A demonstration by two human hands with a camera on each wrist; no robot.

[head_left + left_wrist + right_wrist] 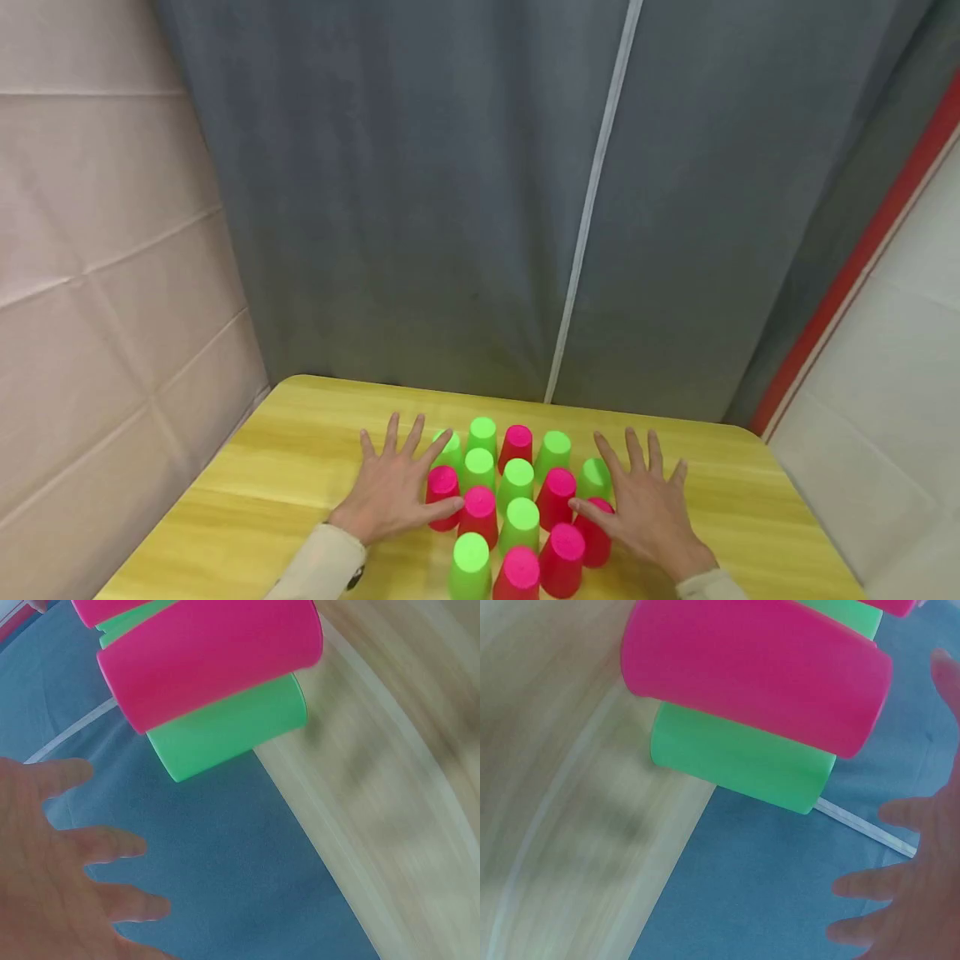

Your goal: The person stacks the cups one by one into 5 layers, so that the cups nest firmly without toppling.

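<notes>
Flanking cups (517, 500), left hand (393, 492) blurred.

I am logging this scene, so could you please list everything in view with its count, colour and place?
green cups: eight, upside down, in the cluster mid-table
pink cups: seven, upside down, mixed into the same cluster
table: one, yellow wood, fills the foreground
curtain: grey with a white stripe, behind the table
wall: beige, at the left
left hand: fingers spread, at the cluster's left side
right hand: fingers spread, at the cluster's right side
</notes>
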